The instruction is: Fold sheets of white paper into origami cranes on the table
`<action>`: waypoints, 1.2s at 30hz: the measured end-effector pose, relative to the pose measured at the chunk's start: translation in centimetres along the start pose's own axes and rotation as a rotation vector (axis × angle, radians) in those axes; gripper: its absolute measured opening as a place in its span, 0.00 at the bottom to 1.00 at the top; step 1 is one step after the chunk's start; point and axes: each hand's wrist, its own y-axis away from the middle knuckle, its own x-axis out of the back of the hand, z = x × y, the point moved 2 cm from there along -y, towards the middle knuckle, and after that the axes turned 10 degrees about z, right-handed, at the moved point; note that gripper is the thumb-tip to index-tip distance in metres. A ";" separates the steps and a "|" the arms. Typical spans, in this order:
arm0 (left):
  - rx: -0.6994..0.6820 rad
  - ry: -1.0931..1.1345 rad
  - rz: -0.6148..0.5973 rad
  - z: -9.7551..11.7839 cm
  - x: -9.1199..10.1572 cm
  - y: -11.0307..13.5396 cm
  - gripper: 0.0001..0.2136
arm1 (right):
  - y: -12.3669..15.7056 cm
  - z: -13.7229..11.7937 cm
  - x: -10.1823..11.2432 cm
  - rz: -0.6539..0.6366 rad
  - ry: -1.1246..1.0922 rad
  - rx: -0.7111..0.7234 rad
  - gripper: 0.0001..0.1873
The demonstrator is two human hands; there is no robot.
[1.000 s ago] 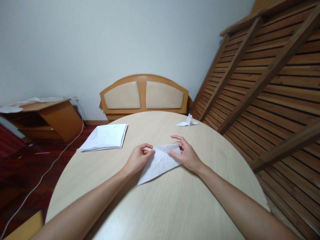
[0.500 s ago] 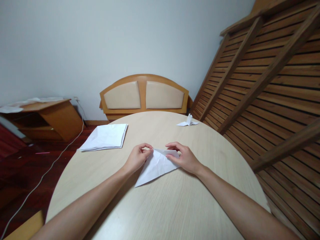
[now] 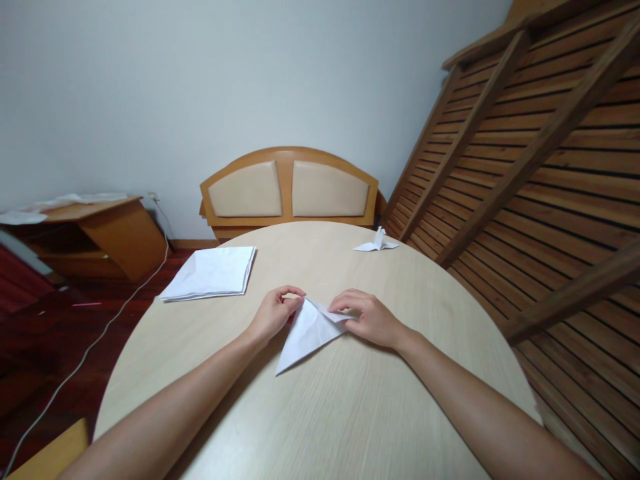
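White folded paper (image 3: 306,331); pale wood-grain table (image 3: 350,407); white paper stack (image 3: 210,272).

Bare left hand (image 3: 273,317), bare right hand (image 3: 373,321), forearms uncovered to the frame edge

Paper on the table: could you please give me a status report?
Left hand pinches paper top corner. Right hand holds its folded flap. Paper partly folded, on table. Sheets and crane lie apart.
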 end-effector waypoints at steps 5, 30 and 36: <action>-0.080 -0.090 -0.033 -1.2 0.0 -1.0 0.11 | 0.3 0.1 -0.4 -0.162 0.107 0.084 0.24; -0.682 -1.058 -0.426 -1.6 -1.1 1.9 0.35 | 2.4 0.5 -2.3 -0.461 0.319 -0.192 0.48; -0.685 -1.052 -0.407 -1.7 -1.2 1.9 0.34 | 2.3 1.0 -1.4 -0.418 0.384 -0.193 0.44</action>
